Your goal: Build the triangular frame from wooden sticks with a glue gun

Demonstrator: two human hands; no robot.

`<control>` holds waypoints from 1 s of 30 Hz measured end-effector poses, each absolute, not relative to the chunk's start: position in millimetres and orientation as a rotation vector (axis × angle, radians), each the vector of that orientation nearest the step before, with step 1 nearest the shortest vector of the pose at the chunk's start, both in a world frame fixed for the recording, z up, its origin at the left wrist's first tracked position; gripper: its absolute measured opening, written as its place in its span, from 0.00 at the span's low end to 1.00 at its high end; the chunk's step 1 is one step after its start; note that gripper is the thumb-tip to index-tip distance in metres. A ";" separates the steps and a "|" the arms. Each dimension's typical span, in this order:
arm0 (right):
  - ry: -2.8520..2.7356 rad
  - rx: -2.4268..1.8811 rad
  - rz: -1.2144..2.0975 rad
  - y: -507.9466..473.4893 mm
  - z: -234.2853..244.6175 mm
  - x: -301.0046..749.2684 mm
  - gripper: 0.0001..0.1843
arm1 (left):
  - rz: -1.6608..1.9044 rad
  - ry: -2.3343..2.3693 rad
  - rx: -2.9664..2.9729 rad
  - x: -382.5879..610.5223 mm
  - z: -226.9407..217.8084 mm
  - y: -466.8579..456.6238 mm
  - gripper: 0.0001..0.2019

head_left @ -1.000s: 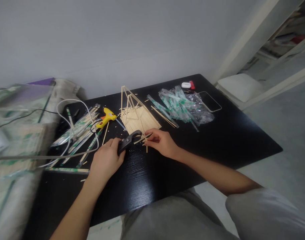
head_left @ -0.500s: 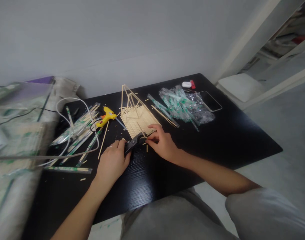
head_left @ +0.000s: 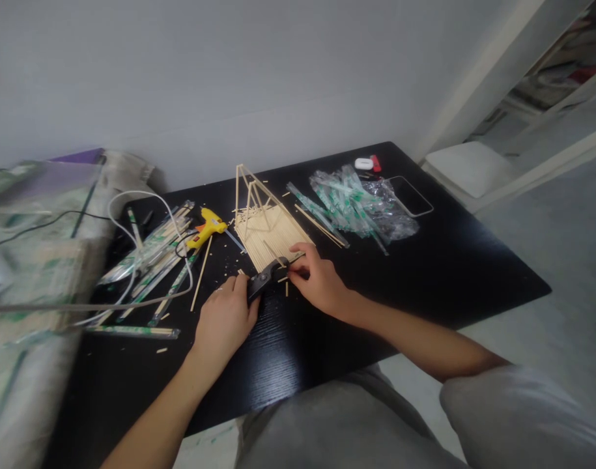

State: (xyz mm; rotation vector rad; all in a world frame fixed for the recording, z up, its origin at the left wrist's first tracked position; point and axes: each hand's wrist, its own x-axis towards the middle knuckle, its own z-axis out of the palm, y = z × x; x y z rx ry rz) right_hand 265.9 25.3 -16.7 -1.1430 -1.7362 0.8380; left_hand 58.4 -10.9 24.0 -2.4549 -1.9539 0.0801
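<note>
My left hand [head_left: 225, 319] is closed around the handles of dark hand shears [head_left: 261, 282], whose jaws point toward my right hand. My right hand [head_left: 318, 279] is closed in a pinch right at the jaws, with a thin wooden stick [head_left: 270, 250] running from the fingertips up past the blades. Just behind both hands lies a flat raft of light wooden sticks [head_left: 285, 231], bearing a triangular stick frame [head_left: 249, 192] at its far left. Short cut pieces lie under the right fingers. My fingers hide part of the jaws.
A yellow glue gun [head_left: 208, 228] lies left of the raft, beside wrapped chopsticks [head_left: 156, 254] and a looping white cable [head_left: 191, 260]. Crumpled plastic wrappers [head_left: 349, 202], a phone [head_left: 409, 197] and a white case [head_left: 363, 163] are at the right on the black table [head_left: 454, 260].
The shears and my left hand have shifted slightly to the right, and the stick at the jaws has tilted a little. My right hand stays in nearly the same place.
</note>
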 end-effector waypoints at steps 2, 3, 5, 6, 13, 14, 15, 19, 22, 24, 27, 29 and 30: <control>-1.746 -1.153 0.825 25.5 -17.8 265.9 0.22 | 0.107 -1.972 -2.456 59.2 24.4 -11.6 0.09; -1.748 -1.158 0.825 25.4 -18.2 265.8 0.22 | 0.126 -1.986 -2.455 59.7 24.6 -11.9 0.08; -1.752 -1.168 0.829 25.1 -18.8 265.6 0.21 | 0.169 -2.022 -2.450 61.1 25.0 -12.3 0.08; -1.753 -1.175 0.830 24.9 -18.9 265.4 0.21 | 0.193 -2.041 -2.448 61.9 25.3 -12.5 0.08; -1.778 -1.223 0.831 24.7 -14.9 264.9 0.18 | 0.291 -2.109 -2.418 67.6 29.6 -14.2 0.08; -1.780 -1.229 0.837 24.9 -14.3 265.0 0.18 | 0.291 -2.101 -2.424 68.0 30.4 -14.4 0.08; -1.780 -1.236 0.842 25.0 -13.7 265.1 0.18 | 0.290 -2.093 -2.429 68.4 31.1 -14.5 0.09; -1.774 -1.259 0.847 25.0 -13.2 265.0 0.18 | 0.287 -2.097 -2.430 68.6 31.4 -14.8 0.09; -1.773 -1.257 0.844 24.9 -13.5 264.7 0.18 | 0.288 -2.105 -2.433 68.5 30.4 -15.1 0.10; -1.778 -1.249 0.849 24.8 -13.2 264.5 0.18 | 0.304 -2.115 -2.435 68.7 29.9 -15.2 0.09; -1.779 -1.250 0.872 24.7 -12.6 264.5 0.17 | 0.345 -2.126 -2.424 69.3 30.1 -15.0 0.09; -1.776 -1.252 0.891 24.7 -12.3 264.5 0.17 | 0.380 -2.125 -2.414 69.9 30.8 -14.9 0.10; -1.778 -1.253 0.897 24.7 -12.3 264.5 0.18 | 0.398 -2.123 -2.408 70.0 31.3 -15.0 0.10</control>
